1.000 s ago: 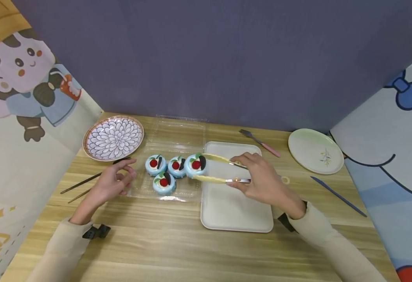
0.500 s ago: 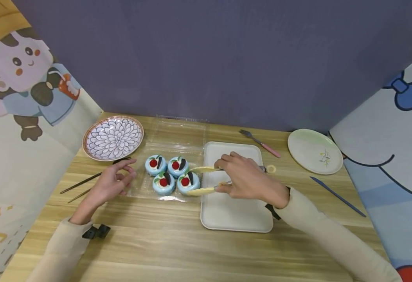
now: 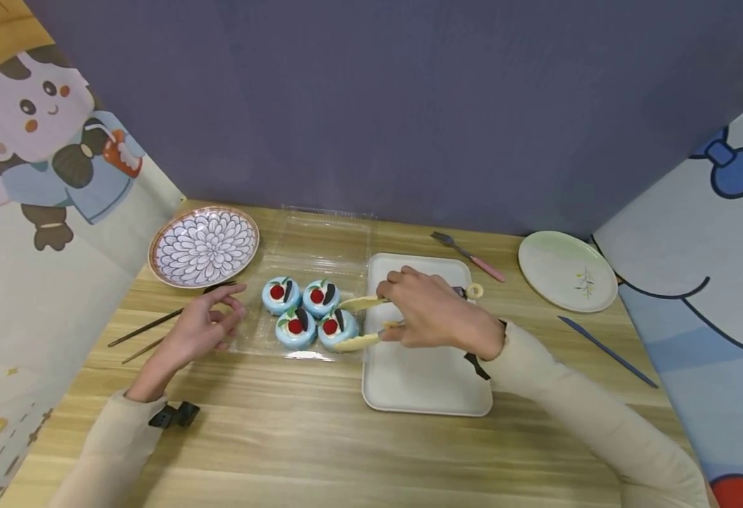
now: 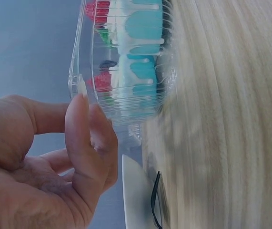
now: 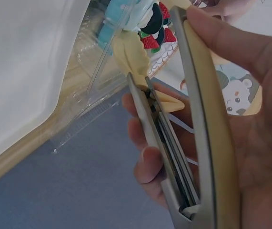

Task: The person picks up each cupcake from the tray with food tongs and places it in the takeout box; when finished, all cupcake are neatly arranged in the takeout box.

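Several blue cakes sit in an open clear plastic box (image 3: 257, 342), each topped with a red berry, a green leaf and a dark round piece. My right hand (image 3: 431, 310) grips metal tongs (image 5: 205, 119) with cream-coloured tips, and the tips lie on either side of the front right cake (image 3: 338, 331). Whether they still squeeze it cannot be told. At the box's left edge is my left hand (image 3: 202, 323), its fingers bent. In the left wrist view, its fingertips pinch the box's rim (image 4: 75, 81) beside the cakes.
A white rectangular tray (image 3: 425, 384) lies under my right hand. A flower-patterned plate (image 3: 204, 247) and dark chopsticks (image 3: 145, 328) are left; a pink-handled fork (image 3: 469, 257), a pale oval plate (image 3: 564, 271) and a blue knife (image 3: 606, 351) are right. Walls enclose the table (image 3: 269, 430).
My right hand has brought the tongs and their cake left and toward me, down beside the other cakes, then shifted slightly left. My left hand stays in place.
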The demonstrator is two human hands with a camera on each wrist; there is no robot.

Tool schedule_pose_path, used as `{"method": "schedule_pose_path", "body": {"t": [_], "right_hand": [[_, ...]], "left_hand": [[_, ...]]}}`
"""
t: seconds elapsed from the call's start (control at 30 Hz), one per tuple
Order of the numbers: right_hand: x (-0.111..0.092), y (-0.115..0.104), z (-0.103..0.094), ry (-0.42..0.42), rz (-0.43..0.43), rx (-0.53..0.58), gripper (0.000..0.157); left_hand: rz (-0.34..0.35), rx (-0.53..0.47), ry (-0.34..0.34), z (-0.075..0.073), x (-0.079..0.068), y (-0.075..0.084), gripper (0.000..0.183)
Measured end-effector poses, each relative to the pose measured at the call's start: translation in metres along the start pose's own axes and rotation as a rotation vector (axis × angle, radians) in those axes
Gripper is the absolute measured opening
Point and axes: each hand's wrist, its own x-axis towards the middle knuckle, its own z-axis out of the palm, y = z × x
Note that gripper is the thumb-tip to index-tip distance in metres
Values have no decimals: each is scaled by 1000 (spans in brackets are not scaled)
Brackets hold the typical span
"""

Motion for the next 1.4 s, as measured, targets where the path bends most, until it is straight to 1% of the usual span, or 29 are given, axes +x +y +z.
{"method": "schedule_pose_path", "body": {"t": [0.13,0.27,0.37,0.47,0.6,0.73,0.77,0.87,0.97,1.03,1.13,1.23,1.4], "right_hand": [[-9,7,0,19,10,29,60],[-24,15,2,71,32,88,61],[-38,25,6,135,71,140,62],[-52,39,13,233,114,164,65],[-73,59,27,367,219,191,70],[-97,79,44,474,332,231,75],[-102,85,49,486,360,235,77],[-120,102,63,490,467,241,85],[-137,118,77,446,578,254,94],[-147,127,87,433,626,264,98],[-161,138,102,439,661,283,99],[-170,143,115,434,683,294,99],[-177,148,131,414,716,285,102]], "left_hand": [[-13,-5,-10,1,1,2,53],[-18,-9,-20,1,2,2,53],[-20,-11,-25,0,3,2,53],[-23,-12,-32,-1,4,2,53],[-19,-10,-35,-3,4,2,53],[-14,-8,-29,-4,3,1,52],[-11,-5,-28,-5,3,0,52],[-3,-1,-25,-4,2,0,52],[-1,0,-24,-4,2,0,52],[-1,-2,-24,-4,1,0,52],[-6,-9,-29,-4,1,-1,51],[-11,-18,-32,-4,1,-2,52],[-7,-15,-30,-4,2,-4,52]]}}
